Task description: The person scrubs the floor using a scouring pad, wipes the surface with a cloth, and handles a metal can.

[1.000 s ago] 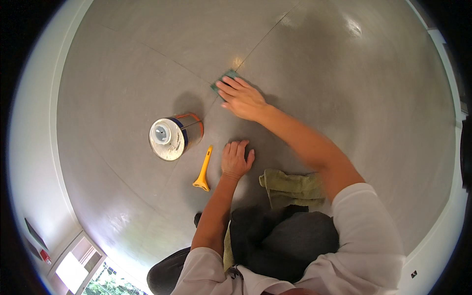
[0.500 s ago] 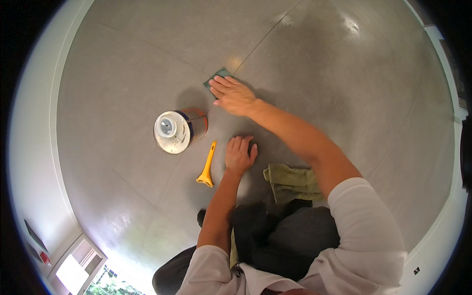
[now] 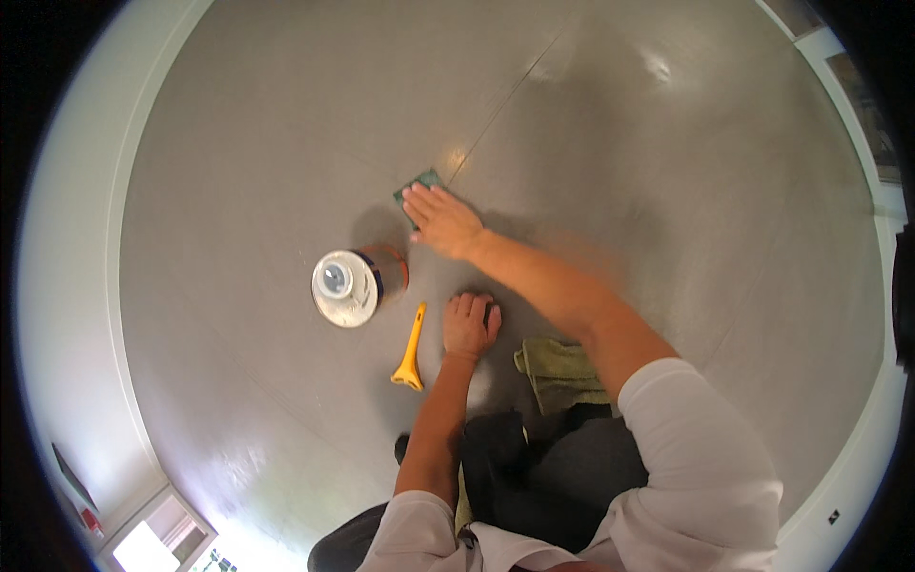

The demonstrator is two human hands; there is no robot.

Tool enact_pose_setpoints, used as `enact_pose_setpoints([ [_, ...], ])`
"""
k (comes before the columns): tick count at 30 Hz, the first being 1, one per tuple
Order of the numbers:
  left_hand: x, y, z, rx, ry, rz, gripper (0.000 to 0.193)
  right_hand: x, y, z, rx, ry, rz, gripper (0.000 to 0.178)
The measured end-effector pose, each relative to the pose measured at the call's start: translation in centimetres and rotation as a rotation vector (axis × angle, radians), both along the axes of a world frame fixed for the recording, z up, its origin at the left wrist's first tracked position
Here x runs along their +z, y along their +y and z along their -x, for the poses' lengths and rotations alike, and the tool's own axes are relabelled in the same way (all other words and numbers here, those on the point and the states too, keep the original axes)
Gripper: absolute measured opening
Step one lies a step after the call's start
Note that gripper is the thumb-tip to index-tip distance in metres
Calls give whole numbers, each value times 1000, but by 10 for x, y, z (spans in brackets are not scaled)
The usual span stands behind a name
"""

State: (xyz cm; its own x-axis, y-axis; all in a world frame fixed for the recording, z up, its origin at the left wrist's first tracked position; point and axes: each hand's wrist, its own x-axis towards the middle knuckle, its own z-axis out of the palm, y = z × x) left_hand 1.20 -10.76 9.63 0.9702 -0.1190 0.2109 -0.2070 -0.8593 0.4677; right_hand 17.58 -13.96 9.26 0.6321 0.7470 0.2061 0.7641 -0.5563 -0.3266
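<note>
Hands (image 3: 446, 225) on pad (image 3: 427, 179), floor (image 3: 238, 191) | can (image 3: 356, 288), yellow tool (image 3: 412, 355) near | towel (image 3: 560, 376), seemingly, part-hidden

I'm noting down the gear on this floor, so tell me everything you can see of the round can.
The can looks like metal, with a whitish, stained top. A raised pale cap with a greyish middle sits off-centre on it. Dark blue and orange show on its side. It stands upright on the grey floor, beyond and left of the yellow tool. Neither the left hand nor the right hand touches it. Its contents are hidden.
</note>
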Motion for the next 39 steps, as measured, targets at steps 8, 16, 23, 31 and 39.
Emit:
enact_pose_setpoints([
  [8, 3, -2, 7, -14, 39, 22, 15, 0, -183, -40, -637, 15, 68, 61],
  [16, 4, -3, 2, -46, -37, 14, 11, 24, -101, 60, 1, 239, -34, 61],
  [23, 6, -13, 1, -14, -38, 89, 8, 17, -217, -4, -772, 111, 154, 58],
  [31, -7, -6, 4, 14, -69, 268, 11, 15, -150, 104, -72, 238, 2, 59],
  [39, 18, 6, -1, -258, 49, 167, 17, 32, -253, 122, -101, 215, 243, 62],
])
